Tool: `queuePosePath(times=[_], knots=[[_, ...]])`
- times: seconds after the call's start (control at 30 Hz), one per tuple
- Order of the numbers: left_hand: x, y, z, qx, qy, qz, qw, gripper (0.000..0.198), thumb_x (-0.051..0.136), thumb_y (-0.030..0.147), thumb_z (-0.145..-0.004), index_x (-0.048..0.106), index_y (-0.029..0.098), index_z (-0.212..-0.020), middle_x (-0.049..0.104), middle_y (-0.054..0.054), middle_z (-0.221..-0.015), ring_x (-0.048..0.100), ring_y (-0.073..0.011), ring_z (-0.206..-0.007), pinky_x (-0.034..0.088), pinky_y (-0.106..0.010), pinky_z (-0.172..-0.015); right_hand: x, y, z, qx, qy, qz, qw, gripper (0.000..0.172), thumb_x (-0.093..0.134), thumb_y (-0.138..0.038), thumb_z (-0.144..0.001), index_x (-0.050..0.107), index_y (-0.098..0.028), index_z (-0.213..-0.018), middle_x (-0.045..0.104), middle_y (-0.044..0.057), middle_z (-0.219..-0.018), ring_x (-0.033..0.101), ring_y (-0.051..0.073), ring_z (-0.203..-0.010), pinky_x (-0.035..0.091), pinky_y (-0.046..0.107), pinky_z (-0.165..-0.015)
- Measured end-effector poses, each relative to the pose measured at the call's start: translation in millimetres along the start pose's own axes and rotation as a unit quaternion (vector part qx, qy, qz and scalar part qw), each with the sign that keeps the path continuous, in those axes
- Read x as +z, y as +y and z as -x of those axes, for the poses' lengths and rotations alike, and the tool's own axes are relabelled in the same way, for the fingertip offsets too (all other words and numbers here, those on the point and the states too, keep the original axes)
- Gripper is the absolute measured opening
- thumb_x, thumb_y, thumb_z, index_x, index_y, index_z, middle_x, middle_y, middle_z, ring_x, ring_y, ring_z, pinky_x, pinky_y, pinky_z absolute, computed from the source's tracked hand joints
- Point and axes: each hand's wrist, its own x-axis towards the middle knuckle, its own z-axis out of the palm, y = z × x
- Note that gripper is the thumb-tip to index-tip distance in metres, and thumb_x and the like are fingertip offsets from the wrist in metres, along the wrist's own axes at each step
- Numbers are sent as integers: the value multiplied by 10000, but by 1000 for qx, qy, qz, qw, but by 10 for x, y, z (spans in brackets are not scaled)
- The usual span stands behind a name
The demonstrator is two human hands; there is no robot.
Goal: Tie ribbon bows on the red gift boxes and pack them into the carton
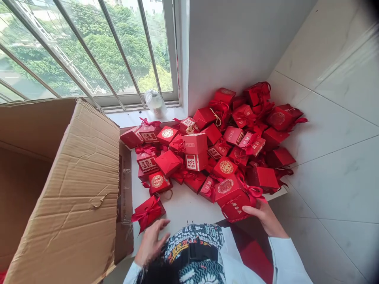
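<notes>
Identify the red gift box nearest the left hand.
The front-left gift box, tied with a red ribbon bow, just beyond the left hand; all the others lie farther back or to the right.

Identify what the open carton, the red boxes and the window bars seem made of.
Carton: brown cardboard, apparently corrugated, matt; creases and a torn patch show.
Red boxes: probably paperboard, slight sheen; crisp folded edges.
Window bars: likely metal, smooth, grey; pale highlights.

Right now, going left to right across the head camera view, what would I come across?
Cardboard box, left hand, patterned clothing, the red box in the right hand's grip, that right hand, tiled wall.
</notes>
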Motion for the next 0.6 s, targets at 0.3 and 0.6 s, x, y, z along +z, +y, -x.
queuePosePath(times=[0.3, 0.6], knots=[[-270, 1773, -286, 302, -25, 120, 945, 1166, 846, 477, -505, 198, 252, -1448, 267, -133, -1478, 287, -350, -1352, 280, -508, -1113, 510, -806, -26, -188, -101, 150, 965, 831, 753, -360, -656, 359, -263, -1381, 373, 85, -1423, 336, 291, -1340, 272, 469, -1119], [-43, 1743, -203, 275, 32, 312, 909, 1195, 846, 412, -547, 85, 299, -1461, 325, -130, -1432, 370, -353, -1307, 309, -520, -1097, 670, -775, 36, -294, -115, 75, 946, 1211, 687, -733, -528, 60, -312, -1475, 187, 83, -1531, 232, 331, -1389, 344, 486, -1075]])
